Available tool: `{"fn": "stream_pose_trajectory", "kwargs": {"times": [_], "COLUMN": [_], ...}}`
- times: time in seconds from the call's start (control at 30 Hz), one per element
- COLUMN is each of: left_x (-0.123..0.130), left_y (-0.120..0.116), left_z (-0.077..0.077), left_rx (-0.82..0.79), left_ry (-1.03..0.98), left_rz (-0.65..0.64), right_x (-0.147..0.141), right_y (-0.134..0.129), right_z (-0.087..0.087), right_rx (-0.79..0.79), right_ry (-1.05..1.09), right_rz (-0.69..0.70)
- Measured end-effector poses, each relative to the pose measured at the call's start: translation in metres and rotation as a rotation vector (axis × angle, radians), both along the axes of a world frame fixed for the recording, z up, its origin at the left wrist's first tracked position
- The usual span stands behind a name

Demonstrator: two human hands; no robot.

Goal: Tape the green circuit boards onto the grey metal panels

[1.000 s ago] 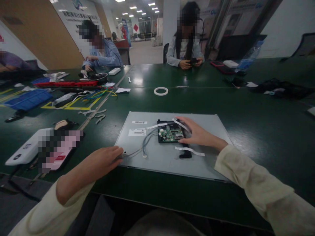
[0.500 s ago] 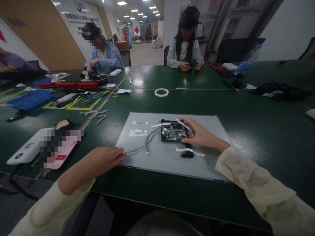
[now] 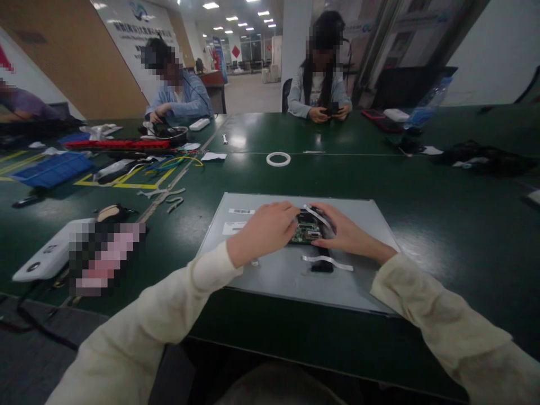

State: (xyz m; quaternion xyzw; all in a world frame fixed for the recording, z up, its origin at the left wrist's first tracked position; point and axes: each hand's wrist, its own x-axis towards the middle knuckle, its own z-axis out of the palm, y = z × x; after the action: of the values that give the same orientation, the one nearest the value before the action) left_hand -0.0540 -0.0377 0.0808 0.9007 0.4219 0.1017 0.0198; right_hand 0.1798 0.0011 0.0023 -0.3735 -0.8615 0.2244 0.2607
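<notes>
A grey flat display panel [image 3: 278,281] lies back side up before me, with a green circuit board [image 3: 304,233] in a black holder on its middle. My right hand [image 3: 337,228] is closed around the board's right side, thumb at the front and fingers at the back. Bent over the left side of the board, my left hand [image 3: 270,228] has its fingers together and touches it. It hides the cables and part of a label [image 3: 233,228]. A white tape strip [image 3: 317,216] lies beside my right fingers, and another tape strip [image 3: 327,260] crosses a black piece [image 3: 322,267] nearer me.
A white tape roll [image 3: 278,159] lies beyond the panel. To the left are a white power bank [image 3: 53,247], a pink phone [image 3: 107,256], pliers [image 3: 162,193] and a blue tray [image 3: 53,169]. Two people [image 3: 177,84] sit across the table; another is at far left.
My left hand has let go of the cable end at the panel's left edge and moved right, onto the board's left side. My right hand has stayed in place.
</notes>
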Motion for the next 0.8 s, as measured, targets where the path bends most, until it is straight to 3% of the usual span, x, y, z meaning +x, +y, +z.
{"fn": "stream_pose_trajectory", "kwargs": {"times": [0.13, 0.27, 0.37, 0.43, 0.53, 0.67, 0.8], "left_x": [0.04, 0.046, 0.042, 0.041, 0.042, 0.042, 0.042], "left_y": [0.024, 0.033, 0.034, 0.034, 0.034, 0.034, 0.035], "left_z": [-0.04, -0.063, -0.069, -0.071, -0.071, -0.071, -0.072], "left_rx": [0.057, 0.066, 0.064, 0.05, 0.003, -0.043, -0.053], "left_ry": [-0.063, -0.132, -0.201, -0.232, -0.267, -0.296, -0.301], "left_rz": [0.042, 0.057, 0.055, 0.067, 0.099, 0.127, 0.156], "right_x": [0.0, -0.001, 0.002, 0.006, 0.013, 0.015, 0.012], "right_y": [0.002, 0.0, 0.001, 0.004, 0.007, 0.006, 0.002], "right_z": [-0.004, -0.002, -0.001, -0.001, -0.001, -0.002, 0.001], "right_rx": [0.024, -0.021, -0.182, -0.274, -0.222, -0.071, -0.204], "right_ry": [0.035, 0.038, 0.154, 0.257, 0.189, -0.002, 0.026], "right_rz": [-0.001, -0.01, -0.093, -0.264, -0.504, -0.46, -0.416]}}
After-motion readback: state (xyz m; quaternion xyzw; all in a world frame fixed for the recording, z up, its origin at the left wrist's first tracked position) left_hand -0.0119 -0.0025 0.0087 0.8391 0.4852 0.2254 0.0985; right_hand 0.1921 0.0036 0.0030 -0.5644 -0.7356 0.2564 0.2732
